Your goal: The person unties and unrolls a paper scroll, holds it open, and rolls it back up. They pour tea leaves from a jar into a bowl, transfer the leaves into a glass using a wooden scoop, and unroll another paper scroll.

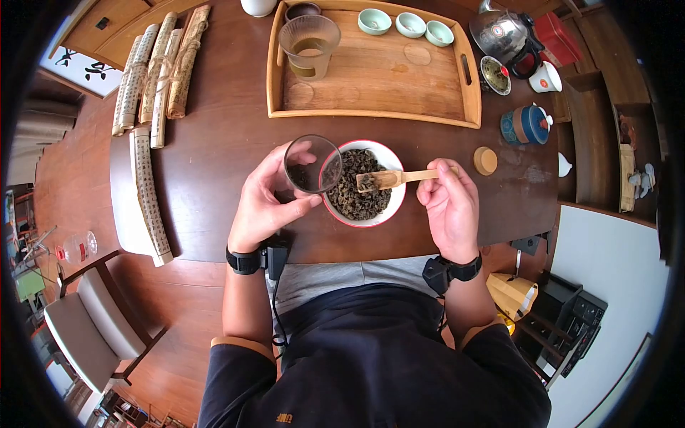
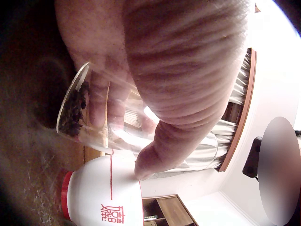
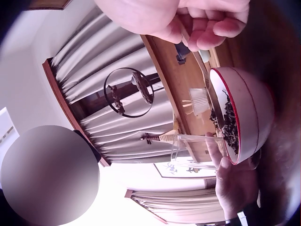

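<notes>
My left hand [image 1: 258,207] grips a clear drinking glass [image 1: 312,162] at the left side of a white, red-rimmed bowl [image 1: 392,207]. Dark tea leaves [image 2: 74,110] lie at the bottom of the glass in the left wrist view. Rolled tea leaves [image 1: 355,198] also fill much of the bowl, which stands on the table [image 1: 214,192]. Between thumb and fingers, my right hand [image 1: 454,214] pinches the handle of a bamboo tea scoop [image 1: 412,175]. The scoop's head is over the bowl, pointing left toward the glass, with some leaves in it.
Beyond the bowl is a wooden tray [image 1: 371,114] with a glass pitcher [image 1: 321,64] and several cups. A kettle [image 1: 499,32], lidded gaiwan [image 1: 495,75], blue jar [image 1: 523,125] and round wooden lid [image 1: 485,161] stand at right. Bamboo-slip scrolls [image 1: 158,71] lie at left.
</notes>
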`<action>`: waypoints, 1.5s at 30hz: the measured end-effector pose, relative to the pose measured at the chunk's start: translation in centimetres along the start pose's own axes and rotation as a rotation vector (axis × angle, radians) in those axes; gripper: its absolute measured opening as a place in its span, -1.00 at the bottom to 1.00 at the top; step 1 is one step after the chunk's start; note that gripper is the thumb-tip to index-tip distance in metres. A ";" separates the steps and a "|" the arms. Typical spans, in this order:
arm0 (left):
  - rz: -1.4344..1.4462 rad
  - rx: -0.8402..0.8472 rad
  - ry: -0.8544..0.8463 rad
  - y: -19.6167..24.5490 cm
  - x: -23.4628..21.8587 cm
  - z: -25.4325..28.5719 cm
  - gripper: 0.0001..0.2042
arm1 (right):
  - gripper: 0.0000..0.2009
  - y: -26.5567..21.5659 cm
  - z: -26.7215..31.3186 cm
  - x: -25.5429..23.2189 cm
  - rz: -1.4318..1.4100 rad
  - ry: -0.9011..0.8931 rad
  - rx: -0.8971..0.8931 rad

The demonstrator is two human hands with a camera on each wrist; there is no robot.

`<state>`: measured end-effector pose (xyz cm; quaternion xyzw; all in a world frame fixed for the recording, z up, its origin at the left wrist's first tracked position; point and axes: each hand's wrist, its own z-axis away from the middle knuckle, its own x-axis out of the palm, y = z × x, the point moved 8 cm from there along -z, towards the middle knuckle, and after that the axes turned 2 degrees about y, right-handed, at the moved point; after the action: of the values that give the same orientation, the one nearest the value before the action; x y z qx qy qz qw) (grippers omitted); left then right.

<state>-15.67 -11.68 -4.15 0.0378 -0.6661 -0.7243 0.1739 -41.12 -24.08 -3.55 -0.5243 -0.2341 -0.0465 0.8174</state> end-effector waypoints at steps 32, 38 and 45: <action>-0.160 0.169 -0.040 1.5 0.3 -0.1 -0.31 | -0.83 -7.1 3.6 10.8 0.414 -0.406 -0.368; -0.131 0.098 -0.018 1.0 0.3 0.0 -0.30 | -0.83 -7.7 4.6 11.2 0.582 -0.481 -0.522; -0.153 0.132 -0.033 1.5 0.3 0.0 -0.29 | -0.87 -10.6 5.1 7.7 0.319 -0.167 -0.654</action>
<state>-15.66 -11.90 -2.58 0.0883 -0.7105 -0.6903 0.1043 -39.42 -23.05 10.32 -0.7897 -0.1881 0.0523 0.5816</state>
